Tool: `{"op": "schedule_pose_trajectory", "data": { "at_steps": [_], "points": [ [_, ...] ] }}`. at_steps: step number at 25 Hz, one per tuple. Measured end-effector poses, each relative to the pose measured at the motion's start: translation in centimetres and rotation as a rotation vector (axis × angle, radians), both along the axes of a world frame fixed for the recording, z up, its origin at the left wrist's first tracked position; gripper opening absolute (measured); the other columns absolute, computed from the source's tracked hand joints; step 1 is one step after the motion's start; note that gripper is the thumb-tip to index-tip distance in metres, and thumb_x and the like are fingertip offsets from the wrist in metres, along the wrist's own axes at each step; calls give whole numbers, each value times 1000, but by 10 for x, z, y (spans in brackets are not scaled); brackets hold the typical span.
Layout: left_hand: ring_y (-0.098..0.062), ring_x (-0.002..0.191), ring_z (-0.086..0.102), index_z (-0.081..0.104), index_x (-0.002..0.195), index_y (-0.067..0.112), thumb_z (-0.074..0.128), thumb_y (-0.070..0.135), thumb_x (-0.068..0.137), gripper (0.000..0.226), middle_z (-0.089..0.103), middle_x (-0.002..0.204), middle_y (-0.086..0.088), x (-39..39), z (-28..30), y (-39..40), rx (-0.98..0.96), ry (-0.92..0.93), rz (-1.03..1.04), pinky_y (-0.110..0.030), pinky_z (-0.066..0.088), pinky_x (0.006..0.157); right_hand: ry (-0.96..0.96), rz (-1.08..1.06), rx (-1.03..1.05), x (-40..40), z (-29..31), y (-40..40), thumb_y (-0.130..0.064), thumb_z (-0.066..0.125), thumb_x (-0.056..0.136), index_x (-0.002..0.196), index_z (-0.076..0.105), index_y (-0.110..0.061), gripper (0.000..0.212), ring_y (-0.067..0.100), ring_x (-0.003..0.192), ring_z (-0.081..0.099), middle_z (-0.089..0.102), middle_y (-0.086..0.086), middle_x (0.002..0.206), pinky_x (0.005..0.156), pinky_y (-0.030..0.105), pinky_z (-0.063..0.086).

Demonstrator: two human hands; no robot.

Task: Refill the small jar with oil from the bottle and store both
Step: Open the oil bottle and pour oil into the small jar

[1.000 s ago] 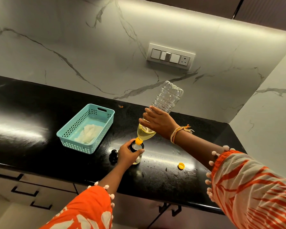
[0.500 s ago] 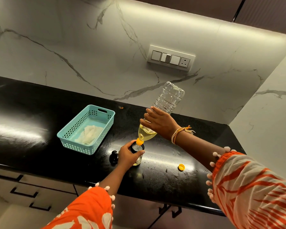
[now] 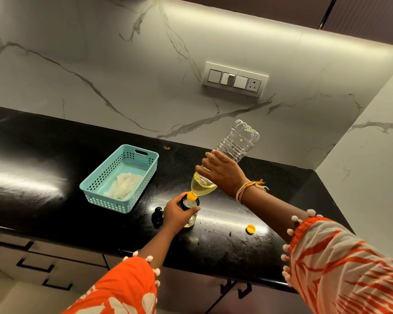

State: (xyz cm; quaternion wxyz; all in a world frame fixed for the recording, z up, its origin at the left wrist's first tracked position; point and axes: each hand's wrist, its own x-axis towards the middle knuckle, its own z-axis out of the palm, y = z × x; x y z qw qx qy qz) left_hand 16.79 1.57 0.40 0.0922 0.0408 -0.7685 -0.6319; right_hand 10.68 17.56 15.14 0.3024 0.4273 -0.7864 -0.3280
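I have the bottle point(image 3: 234, 143) tipped steeply in my right hand point(image 3: 225, 173), fingers wrapped round its shoulder, base up toward the far wall, its orange neck right over the mouth of the small jar point(image 3: 191, 211). My left hand point(image 3: 176, 215) is closed round the jar, which stands on the black table point(image 3: 32, 155) near the front edge. Oil pools yellow at the bottle's neck. To pour well I would keep the neck centred, hold the jar steady and level off the bottle before the jar brims. The orange cap point(image 3: 250, 229) lies to the right, a black lid point(image 3: 158, 215) just left of the jar, the teal basket point(image 3: 120, 177) further left.
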Motion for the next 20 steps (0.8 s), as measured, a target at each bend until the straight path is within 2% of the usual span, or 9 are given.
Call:
{"op": "schedule_pose_trajectory", "data": {
  "at_steps": [4, 9, 13, 17, 20],
  "points": [
    [-9, 95, 67, 65, 104, 30, 88, 21, 65, 46, 72, 98, 7, -2, -5, -1, -14, 16, -6, -25, 54, 82, -6, -7, -21, 1, -4, 4, -14, 75, 72, 122, 57, -21, 53, 30, 114, 58, 65, 6, 112, 105, 42, 42],
    [-4, 93, 64, 64, 103, 29, 87, 18, 66, 45, 69, 95, 9, -1, -2, 0, -28, 23, -6, -13, 48, 78, -8, 9, -32, -2, -7, 6, -13, 73, 74, 125, 53, -19, 55, 32, 117, 56, 63, 9, 116, 107, 44, 40],
    [-9, 95, 66, 66, 105, 27, 88, 20, 65, 46, 71, 98, 6, -3, -6, -1, -27, 17, -11, -20, 52, 81, -14, -12, -76, -1, -10, 8, -13, 74, 72, 123, 54, -20, 56, 31, 115, 57, 64, 7, 114, 106, 42, 40],
    [-10, 96, 68, 67, 109, 25, 88, 23, 64, 50, 73, 100, 5, -6, -11, -2, -5, -17, -12, -31, 55, 86, -90, -145, -231, 6, -29, 19, -10, 73, 66, 123, 56, -22, 60, 31, 114, 57, 63, 6, 112, 107, 44, 38],
    [-10, 95, 68, 67, 112, 22, 89, 22, 63, 54, 73, 99, 5, -7, -12, -1, -4, -39, 3, -33, 55, 87, -160, -226, -385, 12, -43, 26, -4, 70, 67, 120, 58, -22, 57, 31, 107, 58, 63, 5, 107, 105, 45, 40]
  ]
}}
